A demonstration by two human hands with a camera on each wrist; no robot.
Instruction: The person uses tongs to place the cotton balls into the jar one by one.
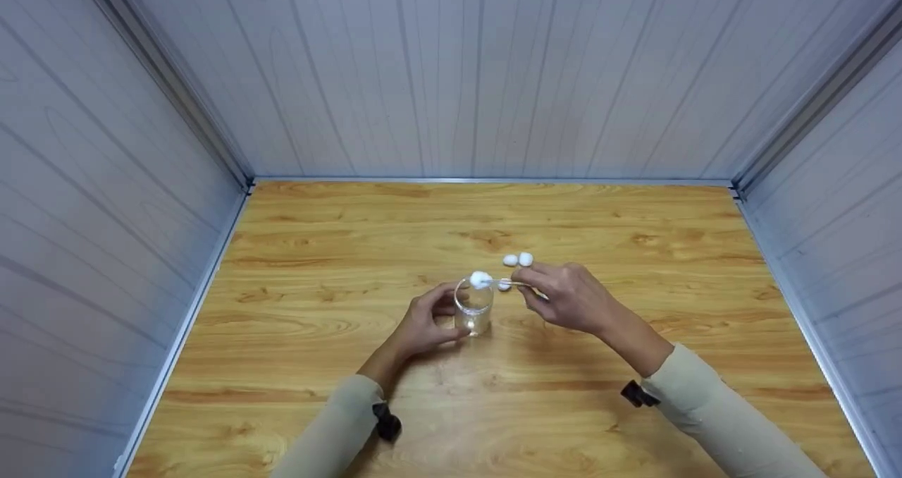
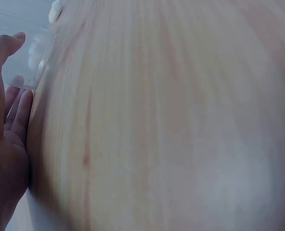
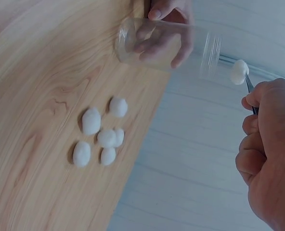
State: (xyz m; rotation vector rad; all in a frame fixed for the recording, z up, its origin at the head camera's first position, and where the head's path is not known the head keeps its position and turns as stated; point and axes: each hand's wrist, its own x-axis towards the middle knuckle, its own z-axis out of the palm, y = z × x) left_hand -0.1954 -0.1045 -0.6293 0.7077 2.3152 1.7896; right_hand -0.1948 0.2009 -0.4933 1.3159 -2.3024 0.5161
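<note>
My left hand (image 1: 428, 321) holds a clear plastic jar (image 3: 169, 45) upright on the table, thumb on one side and fingers on the other. My right hand (image 1: 567, 296) pinches tweezers (image 3: 250, 86), mostly covered by the fingers. A white cotton ball (image 1: 480, 280) is caught in their tips, just above the open mouth of the jar in the right wrist view. Several more cotton balls (image 3: 91, 121) lie loose on the table beside the jar; in the head view the right hand partly hides them. Whitish blur shows through the jar in the left wrist view, and I cannot tell what it is.
A wood-grain table (image 1: 338, 252) carries everything. Pale panel walls (image 1: 437, 76) rise at the back, left and right, with metal strips along the table's edges. Dark clips (image 1: 386, 422) sit at both sleeve cuffs.
</note>
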